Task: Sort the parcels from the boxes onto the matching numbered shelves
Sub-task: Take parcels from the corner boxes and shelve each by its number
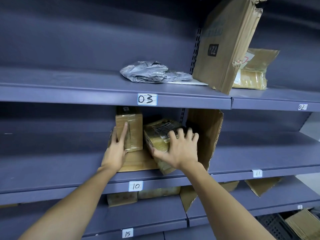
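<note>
Leaning near the lip of the blue metal shelf tagged 10 [52, 167], a tilted yellowish tape-wrapped parcel [155, 141] gripped by the spread right hand [180, 149] may slide off if released; the left hand [115, 151] clasps an upright brown taped cardboard parcel [134, 129], easily toppled.

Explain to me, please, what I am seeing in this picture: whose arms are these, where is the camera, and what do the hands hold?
There is no machine here: a person sorts parcels with bare hands. The single picture comes from a camera worn on the person's head, looking forward and down, so both arms reach away from you. In front are blue shelves with numbered labels. On the shelf marked 10, the left hand holds a small upright box, which stands on a flat piece of cardboard. The right hand grips a tilted taped parcel beside it. Above, on the shelf marked 03, lies a grey plastic bag; next to it leans a large cardboard box.
</note>
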